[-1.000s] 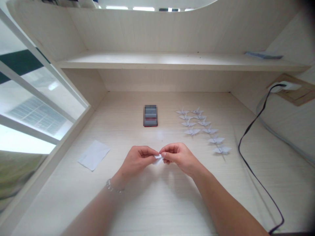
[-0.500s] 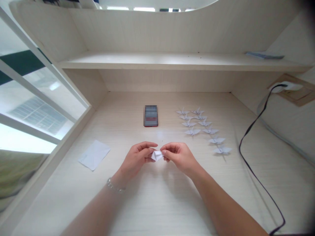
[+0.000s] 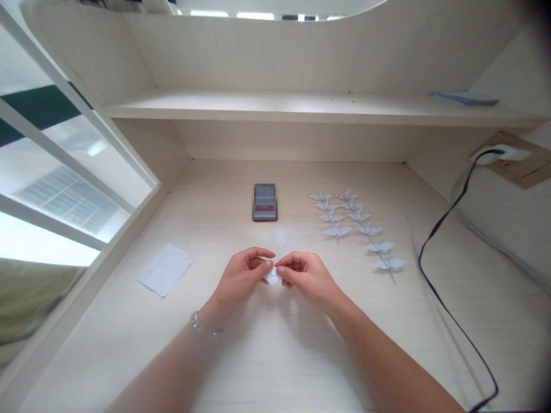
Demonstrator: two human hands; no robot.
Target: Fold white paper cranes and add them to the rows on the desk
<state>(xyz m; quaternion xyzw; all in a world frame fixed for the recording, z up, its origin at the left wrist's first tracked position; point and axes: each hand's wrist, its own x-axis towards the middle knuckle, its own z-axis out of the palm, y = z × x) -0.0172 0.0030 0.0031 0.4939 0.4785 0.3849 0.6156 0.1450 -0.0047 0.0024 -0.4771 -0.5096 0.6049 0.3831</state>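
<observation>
A small folded piece of white paper (image 3: 272, 277) is held between both hands over the middle of the desk. My left hand (image 3: 246, 272) pinches its left side between thumb and fingers, with the index finger arched above it. My right hand (image 3: 303, 273) grips the right side, thumb on top and the other fingers curled beneath. The fingers hide much of the folds. Several white paper cranes (image 3: 338, 231) stand in two rough rows to the right, beyond my right hand. A flat white sheet of paper (image 3: 166, 269) lies to the left of my left hand.
A blurred-out phone (image 3: 264, 202) lies behind my hands on the desk (image 3: 275, 367). On the right a black cable (image 3: 447, 310) runs from a wall socket (image 3: 512, 155) to the front edge. A shelf (image 3: 275, 109) spans the back, with a thin bluish item (image 3: 465, 100) on it.
My right hand has shifted slightly left, bringing the fingertips of both hands closer together. Less of the folded paper shows between them now.
</observation>
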